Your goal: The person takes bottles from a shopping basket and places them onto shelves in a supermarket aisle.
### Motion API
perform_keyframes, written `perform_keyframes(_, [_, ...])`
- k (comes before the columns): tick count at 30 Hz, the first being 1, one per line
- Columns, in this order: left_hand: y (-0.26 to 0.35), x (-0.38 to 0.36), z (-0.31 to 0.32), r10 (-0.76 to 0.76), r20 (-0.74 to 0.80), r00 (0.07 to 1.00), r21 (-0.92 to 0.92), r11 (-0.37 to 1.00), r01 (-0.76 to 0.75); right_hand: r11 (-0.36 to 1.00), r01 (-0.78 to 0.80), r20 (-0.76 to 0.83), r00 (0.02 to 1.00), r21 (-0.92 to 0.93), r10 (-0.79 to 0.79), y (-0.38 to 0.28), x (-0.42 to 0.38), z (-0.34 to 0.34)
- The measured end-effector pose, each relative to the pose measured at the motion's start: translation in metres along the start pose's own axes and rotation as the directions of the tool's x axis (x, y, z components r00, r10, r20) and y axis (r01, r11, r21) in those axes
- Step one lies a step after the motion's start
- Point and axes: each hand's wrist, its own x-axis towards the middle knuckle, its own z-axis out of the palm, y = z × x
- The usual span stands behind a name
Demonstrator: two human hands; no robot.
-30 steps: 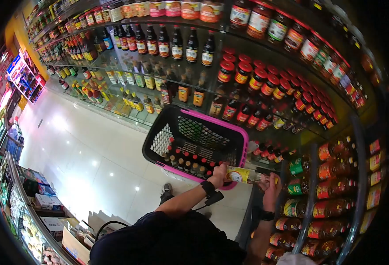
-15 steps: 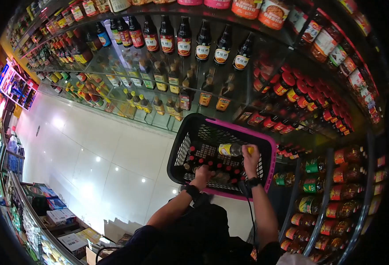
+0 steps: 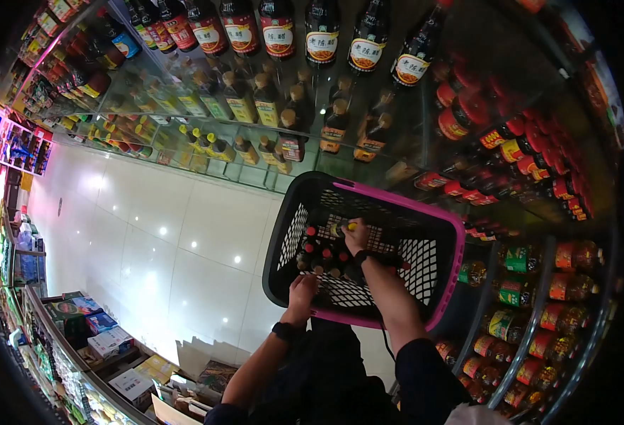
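A black shopping basket with a pink rim (image 3: 397,200) stands before me, several dark bottles with red caps (image 3: 326,253) grouped in its left part. Inside it, my right hand (image 3: 356,237) grips a small bottle with a yellow cap (image 3: 337,230), low beside the red-capped bottles. Most of that bottle is hidden by the hand and the view angle. At the near left edge of the basket, my left hand (image 3: 302,292) has its fingers curled over the rim and holds no bottle.
Glass shelves ahead carry dark vinegar bottles (image 3: 322,39) and smaller sauce bottles (image 3: 334,127). Red-lidded jars (image 3: 513,152) fill the right shelves, with oil-filled bottles (image 3: 510,290) racked below. Boxes (image 3: 110,343) lie at lower left beside the pale tiled floor (image 3: 205,241).
My right hand has lowered the yellow-capped bottle leftward and deeper into the basket. The left hand has left the red-capped bottles and moved back to the near rim. The view has come closer to the shelves.
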Motion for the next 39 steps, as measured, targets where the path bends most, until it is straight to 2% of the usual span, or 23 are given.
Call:
perform_keyframes(1, [-0.002, -0.001, -0.004, 0.328, 0.176, 0.928, 0.398, 0.838, -0.372, 0.999, -0.007, -0.020, 1.000, -0.039, 0.006, 0.009, 0.000, 0.012])
perform_keyframes(2, [-0.003, -0.002, -0.006, 0.320, 0.175, 0.931, 0.402, 0.840, -0.364, 0.999, -0.014, -0.014, 1.000, -0.038, 0.014, 0.017, -0.001, 0.021])
perform_keyframes(3, [0.009, -0.006, -0.004, 0.011, 0.006, 1.000, -0.071, 0.997, -0.011, 0.997, -0.039, 0.001, 0.999, -0.064, 0.039, 0.022, 0.000, 0.031])
perform_keyframes(4, [0.018, -0.007, -0.002, -0.340, 0.009, 0.940, -0.558, 0.779, 0.287, 0.994, -0.063, 0.016, 0.998, -0.090, 0.065, 0.027, 0.001, 0.040])
perform_keyframes(5, [0.015, -0.005, -0.001, -0.180, -0.079, 0.981, -0.258, 0.954, 0.154, 0.994, -0.066, 0.019, 0.997, -0.089, 0.068, 0.030, 0.003, 0.045])
perform_keyframes(12, [0.015, 0.010, -0.013, -0.240, -0.171, 0.956, -0.353, 0.920, 0.168, 0.991, -0.123, 0.170, 0.977, -0.052, 0.130, 0.032, 0.001, 0.071])
perform_keyframes(13, [0.024, 0.009, -0.018, 0.012, -0.135, 0.991, 0.132, 0.991, 0.006, 0.985, -0.160, 0.205, 0.964, -0.068, 0.170, 0.035, -0.001, 0.075])
perform_keyframes(14, [0.031, 0.008, -0.021, 0.218, 0.018, 0.976, 0.569, 0.800, -0.190, 0.984, -0.163, 0.208, 0.963, -0.067, 0.173, 0.036, -0.005, 0.079])
perform_keyframes(15, [0.031, 0.010, -0.023, 0.220, 0.019, 0.975, 0.570, 0.799, -0.191, 0.988, -0.152, 0.187, 0.970, -0.036, 0.156, 0.037, -0.006, 0.085])
perform_keyframes(17, [0.030, 0.013, -0.026, 0.295, 0.026, 0.955, 0.674, 0.701, -0.235, 0.990, -0.139, 0.165, 0.977, -0.004, 0.138, 0.041, -0.006, 0.093])
perform_keyframes(18, [0.031, 0.014, -0.027, 0.297, 0.026, 0.955, 0.675, 0.700, -0.236, 0.990, -0.139, 0.188, 0.973, 0.024, 0.132, 0.044, -0.006, 0.096])
perform_keyframes(20, [0.033, 0.015, -0.028, 0.178, 0.022, 0.984, 0.695, 0.705, -0.143, 0.989, -0.139, 0.210, 0.970, 0.054, 0.124, 0.049, -0.005, 0.102])
perform_keyframes(24, [0.015, 0.013, -0.028, 0.304, -0.002, 0.953, 0.606, 0.758, -0.240, 0.990, -0.135, 0.293, 0.946, -0.029, 0.138, 0.042, -0.010, 0.099])
perform_keyframes(25, [0.016, 0.009, -0.023, 0.112, -0.149, 0.982, 0.263, 0.962, -0.069, 0.989, -0.143, 0.335, 0.931, -0.035, 0.146, 0.047, -0.016, 0.100])
perform_keyframes(26, [0.017, 0.005, -0.020, -0.124, -0.209, 0.970, -0.137, 0.986, 0.097, 0.989, -0.142, 0.334, 0.931, -0.034, 0.145, 0.051, -0.024, 0.100])
perform_keyframes(27, [0.032, 0.004, -0.025, 0.133, -0.061, 0.989, 0.533, 0.842, -0.081, 0.987, -0.158, 0.342, 0.926, -0.028, 0.158, 0.063, -0.027, 0.106])
perform_keyframes(30, [0.039, 0.003, -0.025, 0.213, -0.003, 0.977, 0.556, 0.812, -0.175, 0.979, -0.189, 0.403, 0.892, -0.077, 0.204, 0.058, -0.024, 0.094])
perform_keyframes(32, [0.028, 0.001, -0.028, 0.239, 0.007, 0.971, 0.576, 0.793, -0.199, 0.964, -0.266, 0.422, 0.875, 0.009, 0.238, 0.059, -0.028, 0.085])
perform_keyframes(35, [0.016, 0.000, -0.029, 0.229, 0.076, 0.971, 0.601, 0.766, -0.227, 0.954, -0.293, 0.396, 0.886, 0.069, 0.243, 0.021, -0.027, 0.049])
perform_keyframes(36, [0.003, 0.000, -0.027, 0.090, -0.043, 0.995, 0.328, 0.942, -0.071, 0.958, -0.275, 0.382, 0.896, 0.079, 0.226, 0.027, -0.031, 0.045])
perform_keyframes(37, [0.000, -0.001, -0.025, -0.082, -0.103, 0.991, 0.006, 0.997, 0.083, 0.944, -0.276, 0.363, 0.911, 0.182, 0.196, 0.045, -0.037, 0.043])
perform_keyframes(38, [0.006, -0.003, -0.022, -0.057, -0.098, 0.994, 0.003, 0.998, 0.058, 0.921, -0.268, 0.344, 0.925, 0.283, 0.163, 0.051, -0.033, 0.039])
perform_keyframes(39, [0.012, -0.005, -0.020, 0.091, -0.030, 0.995, 0.283, 0.956, -0.079, 0.902, -0.302, 0.307, 0.929, 0.308, 0.206, 0.019, -0.037, 0.009])
